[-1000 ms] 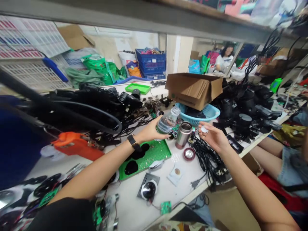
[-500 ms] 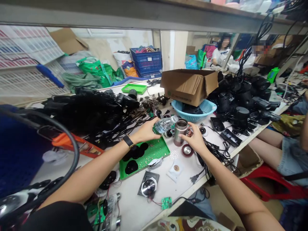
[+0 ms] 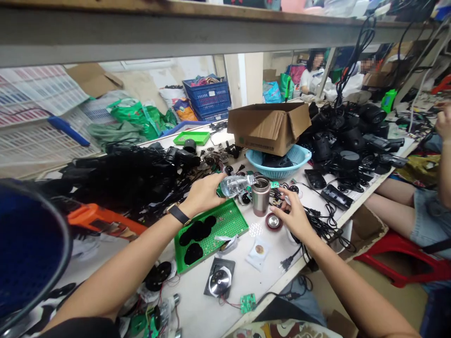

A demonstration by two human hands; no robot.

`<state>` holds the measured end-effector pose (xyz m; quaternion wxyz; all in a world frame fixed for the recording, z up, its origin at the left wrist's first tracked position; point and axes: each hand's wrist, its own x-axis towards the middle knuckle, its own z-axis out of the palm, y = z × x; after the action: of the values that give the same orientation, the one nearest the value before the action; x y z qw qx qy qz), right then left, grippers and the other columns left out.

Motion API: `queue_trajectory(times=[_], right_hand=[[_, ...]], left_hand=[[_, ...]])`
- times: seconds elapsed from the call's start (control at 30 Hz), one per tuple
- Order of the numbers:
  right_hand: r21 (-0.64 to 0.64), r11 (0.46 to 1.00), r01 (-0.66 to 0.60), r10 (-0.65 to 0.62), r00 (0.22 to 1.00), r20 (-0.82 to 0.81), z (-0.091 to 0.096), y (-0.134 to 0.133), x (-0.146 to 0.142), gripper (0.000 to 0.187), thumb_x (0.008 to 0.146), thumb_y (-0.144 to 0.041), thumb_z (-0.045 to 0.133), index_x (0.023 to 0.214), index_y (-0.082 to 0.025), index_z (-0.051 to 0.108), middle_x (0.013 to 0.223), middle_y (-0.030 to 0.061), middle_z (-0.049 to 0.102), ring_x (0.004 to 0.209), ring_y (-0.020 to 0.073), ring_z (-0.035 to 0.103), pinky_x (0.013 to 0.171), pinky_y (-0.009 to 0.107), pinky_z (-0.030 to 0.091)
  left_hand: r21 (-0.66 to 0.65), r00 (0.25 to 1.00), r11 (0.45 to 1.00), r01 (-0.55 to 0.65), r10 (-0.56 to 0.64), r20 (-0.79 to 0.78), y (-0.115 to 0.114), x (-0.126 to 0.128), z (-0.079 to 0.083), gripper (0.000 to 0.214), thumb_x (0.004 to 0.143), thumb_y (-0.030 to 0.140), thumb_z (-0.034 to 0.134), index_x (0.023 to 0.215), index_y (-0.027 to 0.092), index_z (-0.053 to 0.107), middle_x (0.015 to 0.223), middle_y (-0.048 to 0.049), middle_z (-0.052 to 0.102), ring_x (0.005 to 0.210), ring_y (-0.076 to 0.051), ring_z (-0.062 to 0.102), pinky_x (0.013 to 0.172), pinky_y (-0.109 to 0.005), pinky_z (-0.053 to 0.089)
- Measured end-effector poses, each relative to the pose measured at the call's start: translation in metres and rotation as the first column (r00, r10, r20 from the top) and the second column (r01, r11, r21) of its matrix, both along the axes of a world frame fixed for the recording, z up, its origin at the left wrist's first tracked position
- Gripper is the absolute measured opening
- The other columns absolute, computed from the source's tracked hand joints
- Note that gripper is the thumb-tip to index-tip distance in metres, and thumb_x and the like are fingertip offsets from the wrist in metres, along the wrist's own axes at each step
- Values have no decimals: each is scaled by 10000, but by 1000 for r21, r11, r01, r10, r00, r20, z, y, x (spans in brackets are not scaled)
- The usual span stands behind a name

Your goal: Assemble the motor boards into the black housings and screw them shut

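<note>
My left hand [image 3: 203,195] grips a clear plastic water bottle [image 3: 235,186], which lies almost level with its neck at the mouth of a steel tumbler [image 3: 261,197]. The tumbler stands upright on the white table [image 3: 225,300], just past a green perforated tray [image 3: 211,234]. My right hand [image 3: 293,217] is beside the tumbler, not touching it. Its fingers are apart, just above small parts on the table. A round steel lid [image 3: 274,221] lies just left of my right hand. Whether liquid is flowing from the bottle is hidden.
Black cables and dark speaker parts crowd both sides of the table. A cardboard box [image 3: 268,126] sits on a blue basket [image 3: 278,165] behind the tumbler. A co-worker's hand [image 3: 444,123] shows at far right. A large blue round object [image 3: 24,249] fills the lower left.
My left hand has tipped the bottle lower, bringing its neck to the tumbler's mouth. My right hand has come off the tumbler and moved down. The view has swung slightly.
</note>
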<state>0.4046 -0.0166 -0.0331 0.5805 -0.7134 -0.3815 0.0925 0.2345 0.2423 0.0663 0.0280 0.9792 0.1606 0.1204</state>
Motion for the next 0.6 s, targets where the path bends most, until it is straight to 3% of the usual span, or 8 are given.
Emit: queue_trajectory(times=[0.27, 0.6], right_hand=[[-47, 994, 99, -102, 992, -77, -7, -56, -2, 574, 879, -482, 714, 1384, -250, 568, 1160, 73, 514, 830, 195, 550, 838, 401, 541], [-50, 992, 118, -125, 978, -166, -18, -71, -9, 582, 871, -495, 726, 1375, -249, 570, 1156, 66, 506, 830, 180, 540, 821, 365, 543]], left_hand=[[209, 1000, 978, -9, 11, -9, 2, -1, 2, 484, 834, 354, 624, 1284, 177, 616, 1114, -99, 712, 1023, -324, 677, 805, -404, 520], [322, 1000, 947, -5, 5, 1, 3, 1, 3, 505, 805, 276, 628, 1297, 163, 615, 1098, -103, 695, 1042, -342, 623, 835, -447, 491]])
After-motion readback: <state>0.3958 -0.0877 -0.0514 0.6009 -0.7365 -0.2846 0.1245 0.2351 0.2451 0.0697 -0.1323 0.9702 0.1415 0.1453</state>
